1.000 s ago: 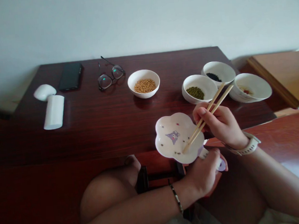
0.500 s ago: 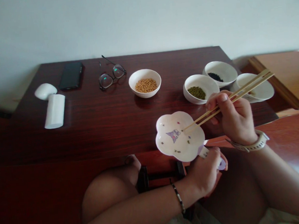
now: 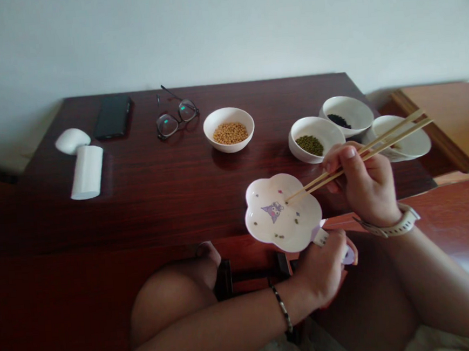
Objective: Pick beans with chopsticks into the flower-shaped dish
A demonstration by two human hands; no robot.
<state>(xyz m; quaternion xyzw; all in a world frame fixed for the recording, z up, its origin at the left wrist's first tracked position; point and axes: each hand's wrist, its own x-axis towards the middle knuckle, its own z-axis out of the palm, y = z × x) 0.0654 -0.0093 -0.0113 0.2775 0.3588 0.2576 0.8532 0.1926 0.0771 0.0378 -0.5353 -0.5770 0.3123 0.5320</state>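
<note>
My left hand [image 3: 325, 268] is closed round the short purple-and-white handle of a flower-shaped dish [image 3: 260, 195], holding it at the table's front edge. A cartoon figure is printed in the dish's middle, and several small dark green specks lie around it; I cannot tell which are beans and which are print. My right hand [image 3: 365, 181] grips a pair of wooden chopsticks [image 3: 394, 136]. Their tips point down into the dish beside a small dark speck. Just beyond that hand stands a white bowl of green beans [image 3: 310, 145].
A bowl of yellow soybeans [image 3: 230, 133] stands mid-table. At the right are a bowl with black beans [image 3: 339, 120] and another white bowl [image 3: 414, 142], partly hidden by the chopsticks. Glasses [image 3: 178, 119], a black box-like device [image 3: 113, 117] and a white cylindrical object [image 3: 87, 172] lie left.
The chopsticks have shifted slightly in my right hand, their rear ends spreading apart a little. My left hand and the dish stay nearly in place.
</note>
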